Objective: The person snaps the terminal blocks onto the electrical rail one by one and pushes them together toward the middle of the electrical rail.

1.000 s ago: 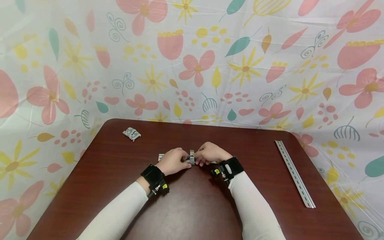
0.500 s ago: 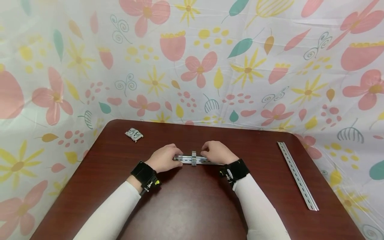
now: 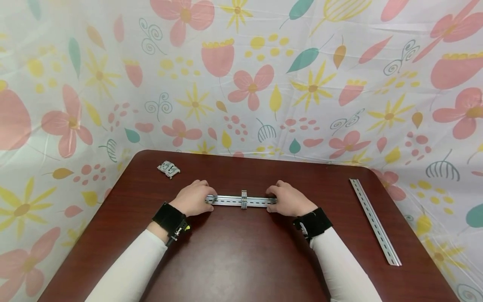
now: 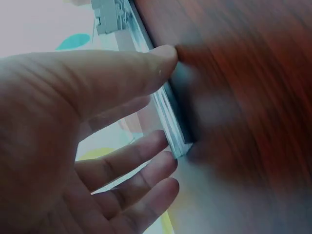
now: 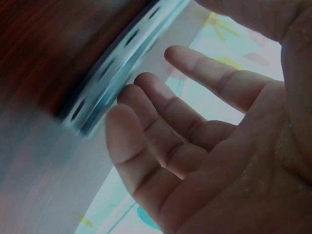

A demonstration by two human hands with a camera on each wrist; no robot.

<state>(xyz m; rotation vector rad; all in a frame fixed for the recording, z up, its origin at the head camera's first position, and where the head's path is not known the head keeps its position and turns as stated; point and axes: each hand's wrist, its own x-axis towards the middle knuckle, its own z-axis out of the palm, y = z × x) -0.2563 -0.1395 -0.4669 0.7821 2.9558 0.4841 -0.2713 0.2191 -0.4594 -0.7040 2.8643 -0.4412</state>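
A slotted metal DIN rail (image 3: 228,200) lies crosswise before me, with a small stack of grey terminal blocks (image 3: 244,199) seated across its middle. My left hand (image 3: 193,199) grips the rail's left end, thumb along the near edge and fingers on the far side. In the left wrist view the thumb (image 4: 156,70) crosses the rail, and the terminal blocks (image 4: 111,17) show beyond it. At the right end my right hand (image 3: 290,200) holds the rail between thumb and fingers. In the right wrist view the curved fingertips (image 5: 127,95) are right beside the rail's edge.
A second, longer DIN rail (image 3: 375,222) lies slanted on the right of the brown table (image 3: 234,260). Some pale terminal blocks (image 3: 168,169) lie at the back left. A flower-patterned cloth (image 3: 249,75) hangs behind the table.
Both hands have moved apart, from the terminal blocks at the middle out to the rail's two ends. The blocks and the rail's middle are now uncovered.
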